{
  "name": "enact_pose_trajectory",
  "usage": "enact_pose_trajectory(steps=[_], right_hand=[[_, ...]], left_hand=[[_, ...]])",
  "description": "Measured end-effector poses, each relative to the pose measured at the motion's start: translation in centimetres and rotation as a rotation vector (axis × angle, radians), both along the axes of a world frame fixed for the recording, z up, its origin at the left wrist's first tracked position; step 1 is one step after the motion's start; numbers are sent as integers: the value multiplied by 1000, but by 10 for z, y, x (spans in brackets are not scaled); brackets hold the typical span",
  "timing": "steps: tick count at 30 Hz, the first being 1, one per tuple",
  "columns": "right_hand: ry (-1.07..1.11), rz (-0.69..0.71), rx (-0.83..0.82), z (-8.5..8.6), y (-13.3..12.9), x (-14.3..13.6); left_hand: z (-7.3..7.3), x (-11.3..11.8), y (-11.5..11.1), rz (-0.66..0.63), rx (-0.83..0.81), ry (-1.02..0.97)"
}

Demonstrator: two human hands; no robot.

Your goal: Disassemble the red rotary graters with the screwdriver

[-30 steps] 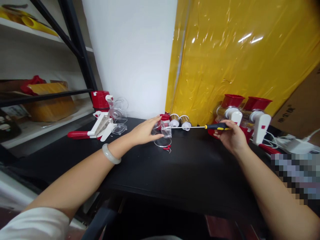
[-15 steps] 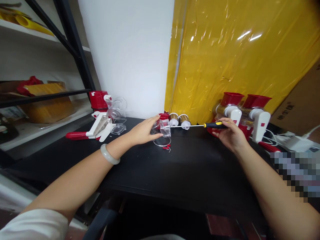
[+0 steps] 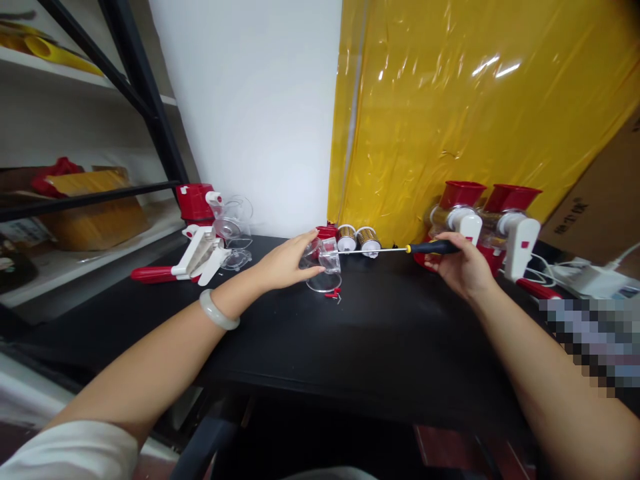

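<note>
My left hand (image 3: 290, 261) is wrapped round a clear plastic grater housing (image 3: 330, 261) on the black table, steadying it with thumb and fingers. In my right hand (image 3: 465, 263) is a screwdriver (image 3: 434, 247) with a black and yellow handle, held level. Its long metal shaft points left and its tip meets the right side of the clear housing. Just in front of the housing lie a small red part (image 3: 333, 293) and some tiny screws or pins. Behind it rest two metal grater drums (image 3: 369, 241) with white ends.
On the right stand two red and white rotary graters (image 3: 510, 227) with white crank arms. To the left are a red hopper (image 3: 195, 202), a white base with a red handle (image 3: 155, 274) and clear plastic parts (image 3: 235, 230). A white power strip (image 3: 600, 281) with cables sits far right.
The screwdriver's handle has turned in my right hand, its yellow marking no longer showing. My left hand keeps its hold on the clear housing. The view has shifted slightly.
</note>
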State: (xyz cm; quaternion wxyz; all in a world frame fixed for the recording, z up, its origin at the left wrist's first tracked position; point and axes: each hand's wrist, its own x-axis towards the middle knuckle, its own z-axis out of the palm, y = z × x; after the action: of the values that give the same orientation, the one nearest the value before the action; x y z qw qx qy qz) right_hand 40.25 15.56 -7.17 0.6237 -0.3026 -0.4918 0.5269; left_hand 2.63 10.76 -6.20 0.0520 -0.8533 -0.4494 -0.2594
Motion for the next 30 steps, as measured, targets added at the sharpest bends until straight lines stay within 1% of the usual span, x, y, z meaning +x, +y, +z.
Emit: enact_pose_trajectory(steps=[4, 6, 8, 10, 12, 13, 14, 18, 20, 22, 24, 26, 28, 30], right_hand=[[-171, -176, 21, -6, 9, -2], [-157, -214, 30, -7, 10, -3], [-71, -174, 23, -5, 6, -3], [8, -66, 16, -2, 1, -3], [37, 24, 12, 2, -3, -2], [35, 35, 6, 2, -4, -2], [20, 21, -4, 3, -3, -2], [-151, -178, -9, -2, 4, -4], [-183, -239, 17, -5, 6, -5], [-115, -206, 46, -4, 4, -4], [-33, -119, 70, -2, 0, -4], [-1, -43, 80, 2, -3, -3], [-15, -52, 73, 3, -3, -4], [-67, -132, 64, 2, -1, -4]], left_hand=[[-1, 0, 1, -8, 4, -5], [-1, -1, 1, -14, 10, -7], [-1, -1, 1, -15, 12, -8], [-1, -1, 1, -14, 11, -7], [-1, -1, 1, -18, 10, -7], [-1, -1, 1, -22, 10, -8], [-1, -1, 1, -26, 12, -11], [-2, -2, 2, -33, 18, -14], [-2, -2, 2, -30, 17, -9], [-1, -2, 2, -27, 13, -7], [-1, -1, 1, -20, 7, -8], [0, 0, 0, -10, 3, -7], [1, 1, -1, -7, -2, -10], [2, 1, -2, -13, -4, -17]])
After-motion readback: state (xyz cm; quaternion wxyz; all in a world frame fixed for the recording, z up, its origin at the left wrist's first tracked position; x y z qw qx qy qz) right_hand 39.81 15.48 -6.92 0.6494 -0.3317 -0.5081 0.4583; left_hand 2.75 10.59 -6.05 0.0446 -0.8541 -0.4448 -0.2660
